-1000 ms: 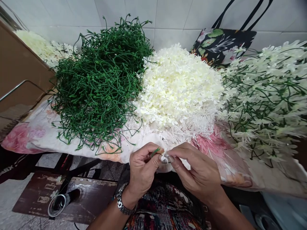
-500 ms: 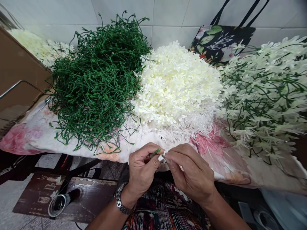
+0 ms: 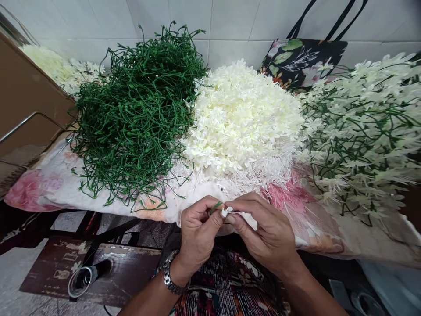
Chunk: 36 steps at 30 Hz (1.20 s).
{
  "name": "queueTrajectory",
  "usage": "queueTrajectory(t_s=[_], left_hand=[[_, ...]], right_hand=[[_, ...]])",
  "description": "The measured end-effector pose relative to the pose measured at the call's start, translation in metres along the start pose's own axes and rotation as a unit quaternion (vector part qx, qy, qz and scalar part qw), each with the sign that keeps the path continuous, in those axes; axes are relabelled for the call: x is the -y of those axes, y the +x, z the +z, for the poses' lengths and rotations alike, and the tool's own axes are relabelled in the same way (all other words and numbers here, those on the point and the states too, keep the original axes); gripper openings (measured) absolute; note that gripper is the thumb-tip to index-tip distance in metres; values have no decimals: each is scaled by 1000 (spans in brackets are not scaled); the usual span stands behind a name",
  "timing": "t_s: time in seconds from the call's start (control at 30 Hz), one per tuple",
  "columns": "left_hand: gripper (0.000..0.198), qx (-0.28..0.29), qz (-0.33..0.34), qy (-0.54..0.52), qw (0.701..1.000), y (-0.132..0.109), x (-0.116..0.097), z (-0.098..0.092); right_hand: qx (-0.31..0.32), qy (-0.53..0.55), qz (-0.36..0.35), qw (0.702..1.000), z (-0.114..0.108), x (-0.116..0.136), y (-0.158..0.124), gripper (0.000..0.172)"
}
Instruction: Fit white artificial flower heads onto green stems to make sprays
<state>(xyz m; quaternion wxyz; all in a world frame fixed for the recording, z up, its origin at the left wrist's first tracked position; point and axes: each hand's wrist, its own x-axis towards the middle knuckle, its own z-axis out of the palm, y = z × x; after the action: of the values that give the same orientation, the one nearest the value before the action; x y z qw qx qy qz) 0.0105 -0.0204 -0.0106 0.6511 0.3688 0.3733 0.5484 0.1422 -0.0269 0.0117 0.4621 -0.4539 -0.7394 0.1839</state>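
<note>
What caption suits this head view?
Left hand pinches a green stem; right hand holds a white flower against it, before heaped stems and blossoms.

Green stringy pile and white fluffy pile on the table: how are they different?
The tangled heap of thin green plastic stems is dark and wiry; the heap of cream fabric blossoms is pale and fluffy. The green stems sprawl with loose ends sticking out; the cream blossoms sit in a rounder, tidier mound. Both lie side by side on the flower-printed cloth.
</note>
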Motion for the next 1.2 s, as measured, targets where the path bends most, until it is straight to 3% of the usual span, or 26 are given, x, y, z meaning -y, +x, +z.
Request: queueTrajectory(t_s=[0.17,0.33,0.47,0.6,0.87,1.07,1.2], left_hand=[[15,47,-16,-14,999,-2,0,-4],[16,35,10,3,999,2,-2,-7],[18,75,31,20,996,4,-5,-7],[20,105,47,42,992,3,-6,-8],[20,107,74,113,985,3,-6,-9],[24,137,38,225,964,7,-23,-3],[25,129,39,228,964,10,-22,-1]], right_hand=[[-32,-10,-10,999,-1,-1,-1,14],[-39,31,64,997,-7,0,-1,8],[-16,108,111,988,-11,1,4,9],[9,108,91,990,-12,4,9,8],[35,18,38,998,-15,6,10,9],[58,-39,0,998,-17,2,9,11],[58,-39,9,997,-14,-4,8,10]])
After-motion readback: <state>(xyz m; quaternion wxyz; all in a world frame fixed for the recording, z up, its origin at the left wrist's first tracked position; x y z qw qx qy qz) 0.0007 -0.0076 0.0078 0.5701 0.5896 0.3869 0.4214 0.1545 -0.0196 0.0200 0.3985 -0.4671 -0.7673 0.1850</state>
